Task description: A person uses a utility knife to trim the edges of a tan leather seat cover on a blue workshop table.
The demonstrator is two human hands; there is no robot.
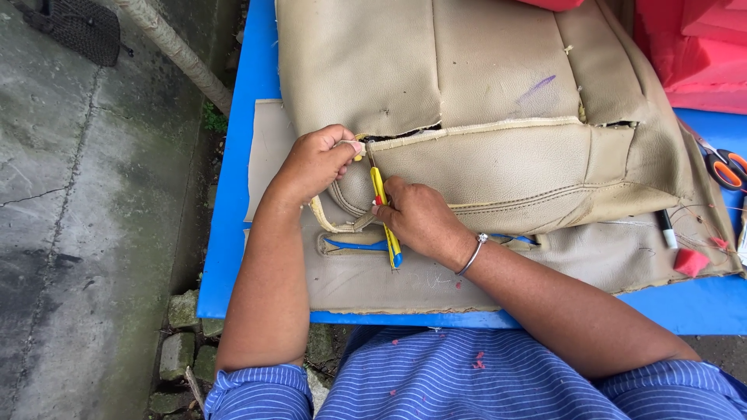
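Beige leatherette seat cover (482, 101) fills upper centre of frame, lying on a blue table (233, 194), with a flat beige panel (436, 280) under it at lower centre. Far left is cracked concrete ground (85, 233) and a grey pole (179, 50) running diagonally at upper left. Left hand (315, 159), left of centre, has thumb and forefinger pinched shut on the cover's edge right at the seam (467, 128), holding the flap up and taut. Seam already gapes open as a dark slit just right of that pinch; it looks closed along the middle stretch, with another small gap near the cover's right side, so I'd judge the unpicking is partly done with most of the seam length left. Right hand (420, 218), centre frame, is wrapped closed around a yellow-and-blue utility knife (386, 222); the knife stands near vertical, tip up at the seam directly beside the left-hand pinch, blue tail sticking out below the fist. Blade itself too small to make out. Further right: black marker (667, 229), small red scrap (690, 262), orange-handled scissors (727, 167) at right edge, red fabric (692, 47) in upper right corner.
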